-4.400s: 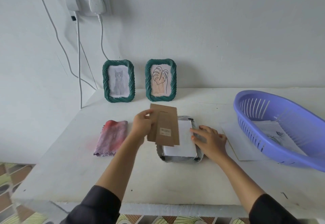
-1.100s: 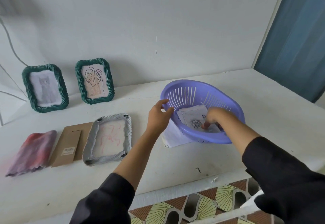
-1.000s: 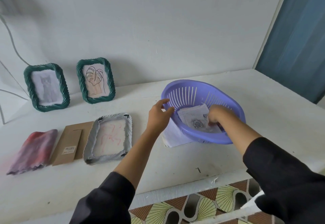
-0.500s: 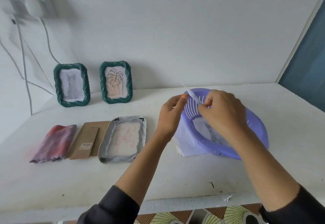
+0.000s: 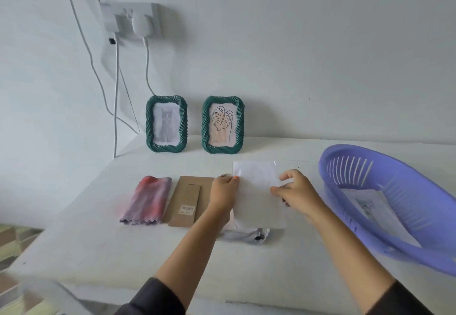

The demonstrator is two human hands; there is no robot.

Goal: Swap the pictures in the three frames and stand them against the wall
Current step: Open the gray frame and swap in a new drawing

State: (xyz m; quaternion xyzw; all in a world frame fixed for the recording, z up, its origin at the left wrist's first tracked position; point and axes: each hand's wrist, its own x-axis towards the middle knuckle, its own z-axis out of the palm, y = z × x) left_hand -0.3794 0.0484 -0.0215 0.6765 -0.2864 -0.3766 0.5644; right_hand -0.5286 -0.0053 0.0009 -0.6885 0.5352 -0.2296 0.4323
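Grip: left hand (image 5: pixel 223 195) and right hand (image 5: pixel 296 191) fingers pinch picture sheet (image 5: pixel 256 191) by side edges | sheet over open frame (image 5: pixel 249 234), 6 o'clock of leaf frame (image 5: pixel 223 125) | risk: skewed lowering could crease a corner against the rim.

Green picture frames: two, cat frame (image 5: pixel 166 124) and leaf frame (image 5: pixel 223 124). Grey frame (image 5: pixel 246 235): one. Cardboard backing board (image 5: pixel 187 198): one. Cloth (image 5: pixel 148 199): one. Purple basket (image 5: pixel 404 191): one. Paper sheet (image 5: pixel 259 201): one. Wall socket (image 5: pixel 130 17): one.
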